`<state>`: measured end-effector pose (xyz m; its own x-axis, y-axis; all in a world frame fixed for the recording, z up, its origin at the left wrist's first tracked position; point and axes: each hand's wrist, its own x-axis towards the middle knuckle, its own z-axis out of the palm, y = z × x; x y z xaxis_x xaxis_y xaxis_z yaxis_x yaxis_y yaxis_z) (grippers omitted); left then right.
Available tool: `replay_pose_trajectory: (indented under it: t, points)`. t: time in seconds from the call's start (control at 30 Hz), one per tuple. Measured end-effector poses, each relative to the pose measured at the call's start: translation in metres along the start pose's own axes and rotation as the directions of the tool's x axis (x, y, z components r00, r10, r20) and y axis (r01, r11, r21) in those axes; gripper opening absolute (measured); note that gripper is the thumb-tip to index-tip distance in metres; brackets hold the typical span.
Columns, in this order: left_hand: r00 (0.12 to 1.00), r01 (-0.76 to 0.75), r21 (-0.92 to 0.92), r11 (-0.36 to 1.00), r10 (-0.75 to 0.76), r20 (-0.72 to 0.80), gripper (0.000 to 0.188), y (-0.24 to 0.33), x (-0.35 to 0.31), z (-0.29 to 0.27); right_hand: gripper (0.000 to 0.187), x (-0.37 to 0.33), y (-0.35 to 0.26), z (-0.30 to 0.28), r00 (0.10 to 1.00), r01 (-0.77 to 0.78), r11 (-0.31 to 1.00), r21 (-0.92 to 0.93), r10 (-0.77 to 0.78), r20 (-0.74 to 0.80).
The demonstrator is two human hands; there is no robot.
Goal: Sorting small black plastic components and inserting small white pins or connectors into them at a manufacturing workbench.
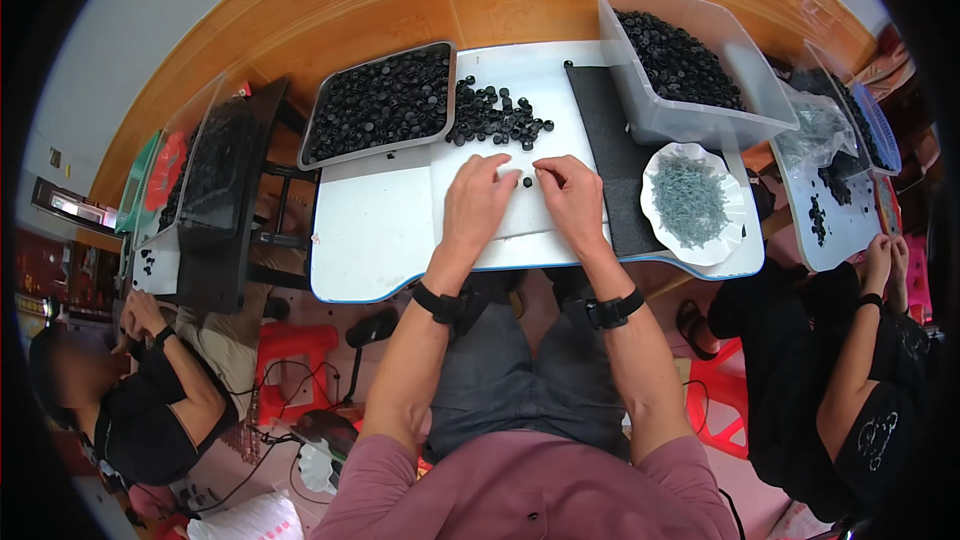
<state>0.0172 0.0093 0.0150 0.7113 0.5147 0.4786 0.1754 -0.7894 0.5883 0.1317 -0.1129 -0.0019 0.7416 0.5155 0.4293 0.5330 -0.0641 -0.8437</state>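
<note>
Both my hands are over the white table [380, 225], their fingertips facing each other. My left hand [476, 202] has its thumb and index finger a little apart, with nothing visible between them. On my right hand [572, 202] the thumb and fingers are pressed together in a pinch; anything inside it is too small or hidden to name. One small round black cap [528, 182] lies on the white surface between the hands. Just beyond the fingertips spreads a loose pile of black caps [495, 115].
A metal tray [308, 148] of black caps stands at the back left. At the back right, a clear plastic bin [690, 118] holds more, beside a black mat [618, 170]. A white scalloped plate [735, 210] carries thin grey-green pieces. Two people work at side tables.
</note>
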Motion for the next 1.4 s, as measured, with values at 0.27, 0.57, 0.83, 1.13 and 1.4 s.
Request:
replay_pose_trajectory:
  t: [0.27, 0.57, 0.83, 1.13, 1.4]
  points:
    - [0.998, 0.024, 0.088, 0.996, -0.030, 0.062, 0.022, -0.027, 0.014, -0.025, 0.011, 0.001, -0.003, -0.001, 1.000, 0.004, 1.000, -0.012, -0.004, 0.000]
    - [0.973, -0.073, 0.239, 0.968, 0.016, 0.230, 0.009, -0.028, 0.036, -0.016, 0.011, -0.001, -0.004, -0.001, 1.000, -0.003, 1.000, -0.002, 0.003, 0.002]
    - [0.965, -0.194, 0.257, 0.947, 0.137, 0.224, 0.012, -0.029, 0.035, -0.015, 0.012, 0.000, -0.001, -0.001, 1.000, -0.004, 1.000, 0.006, 0.004, 0.010]
    - [0.983, -0.157, 0.226, 0.961, 0.131, 0.129, 0.009, -0.027, 0.029, -0.014, 0.022, 0.000, -0.003, -0.004, 0.990, 0.026, 0.998, -0.060, -0.017, 0.143]
    - [0.838, 0.533, -0.712, 0.457, -0.403, 0.369, 0.014, 0.011, 0.014, -0.012, 0.022, -0.004, -0.012, -0.009, 0.997, 0.039, 0.981, 0.191, -0.050, 0.054]
